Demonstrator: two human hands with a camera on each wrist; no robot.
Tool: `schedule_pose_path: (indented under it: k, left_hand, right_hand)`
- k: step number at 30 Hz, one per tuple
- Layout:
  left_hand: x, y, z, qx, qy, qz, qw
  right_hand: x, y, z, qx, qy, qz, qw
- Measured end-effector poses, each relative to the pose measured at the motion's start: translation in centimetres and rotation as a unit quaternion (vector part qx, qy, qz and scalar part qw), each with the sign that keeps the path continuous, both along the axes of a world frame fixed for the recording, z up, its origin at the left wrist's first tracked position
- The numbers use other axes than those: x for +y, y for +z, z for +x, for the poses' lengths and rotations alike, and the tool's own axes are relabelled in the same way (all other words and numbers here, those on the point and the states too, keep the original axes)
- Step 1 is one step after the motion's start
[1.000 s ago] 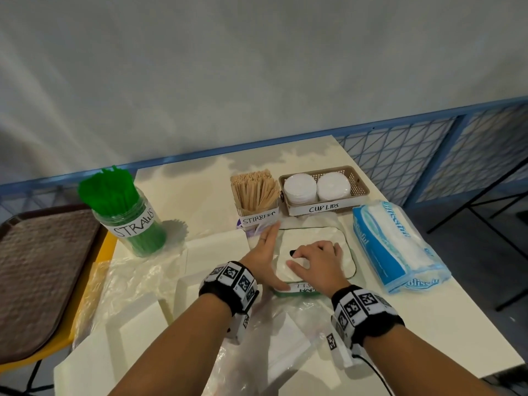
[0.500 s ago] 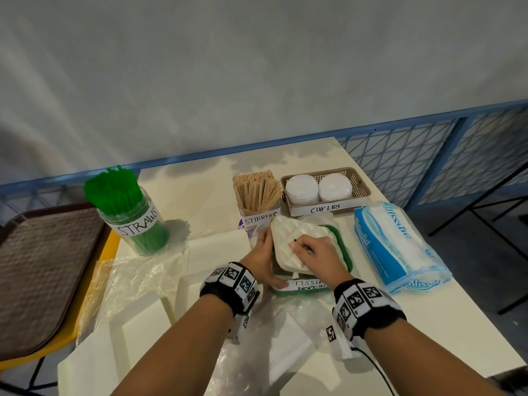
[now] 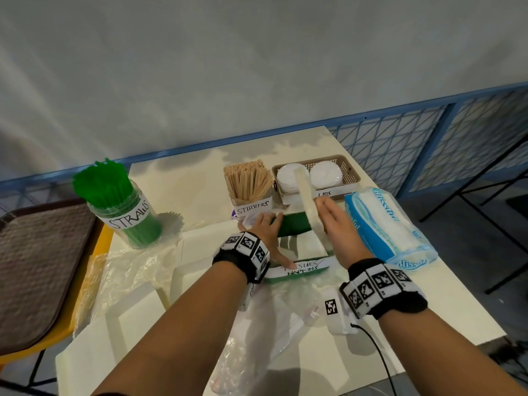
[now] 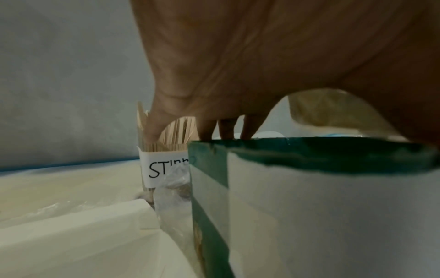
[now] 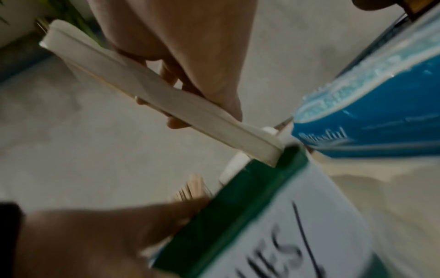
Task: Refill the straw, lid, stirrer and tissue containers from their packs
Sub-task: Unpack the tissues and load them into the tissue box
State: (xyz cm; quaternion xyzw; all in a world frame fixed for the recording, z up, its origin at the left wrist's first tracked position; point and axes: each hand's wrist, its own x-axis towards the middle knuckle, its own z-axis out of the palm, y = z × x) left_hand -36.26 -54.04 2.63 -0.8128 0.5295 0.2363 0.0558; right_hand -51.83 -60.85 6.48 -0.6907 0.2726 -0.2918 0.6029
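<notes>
The green tissue box, labelled TISSUES NAPKINS, stands open in front of me. My right hand grips its white lid, which is raised on edge over the box's right side. In the right wrist view, fingers and thumb pinch the lid above the box rim. My left hand holds the box's left side, thumb at the front label. Its fingers reach over the rim of the box. The blue tissue pack lies just right of the box.
A jar of green straws stands at the left. The stirrer holder and the cup lid basket sit behind the box. Crumpled clear wrap and white card pieces cover the near table. A brown tray lies far left.
My right hand has lifted the white lid off the tissue box and swung it up on edge to the right. My left hand has stayed at the box's left side.
</notes>
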Motion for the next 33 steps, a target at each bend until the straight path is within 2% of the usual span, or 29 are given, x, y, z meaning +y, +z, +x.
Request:
schedule_pose_path:
  k: [2,4,8,13,16,18,20,23,28,30,31,33]
  left_hand:
    - [0.0,0.4,-0.1,-0.003,0.005,0.006,1.000]
    - [0.0,0.7,0.1,-0.001,0.015,0.003,1.000]
    - [0.3,0.6,0.6,0.000,0.045,-0.019,0.999]
    - [0.7,1.3,1.0,0.017,0.051,-0.025,0.998]
    - [1.1,1.3,1.0,0.028,0.044,-0.007,0.999]
    - [1.2,1.2,0.8,0.026,0.046,-0.008,0.999]
    - [1.3,1.2,0.7,0.023,0.046,-0.011,0.999]
    - [1.4,0.8,0.6,0.017,0.049,-0.016,0.999]
    - [1.7,0.9,0.2,0.000,0.071,-0.037,0.997]
    - [1.4,1.5,-0.7,0.001,0.079,-0.123,0.989]
    - [1.1,1.9,-1.5,0.015,0.085,-0.191,0.978]
    - [0.1,2.9,-3.6,0.062,0.095,-0.310,0.944]
  right_hand:
    - [0.0,2.1,-1.0,-0.026,0.010,-0.030,0.999]
    - [0.1,3.4,-2.1,-0.017,0.046,-0.084,0.995]
    - [0.9,2.7,-4.6,0.083,0.128,-0.171,0.973]
    - [3.4,-2.8,-5.6,0.270,0.225,-0.284,0.892]
    - [4.8,-6.7,-5.2,0.338,0.258,-0.330,0.843]
    - [5.5,-8.7,-4.8,0.368,0.253,-0.342,0.827]
    - [6.0,-10.2,-4.3,0.382,0.251,-0.322,0.829]
    - [6.1,-11.3,-4.1,0.359,0.235,-0.270,0.862]
    - [6.3,-8.8,-4.3,0.276,0.169,-0.226,0.919]
    - [4.1,-6.2,-4.6,0.204,0.072,-0.218,0.952]
    - [2.2,-4.9,-4.9,0.185,0.008,-0.228,0.956]
    - [-2.4,-3.2,-5.7,0.210,-0.109,-0.262,0.936]
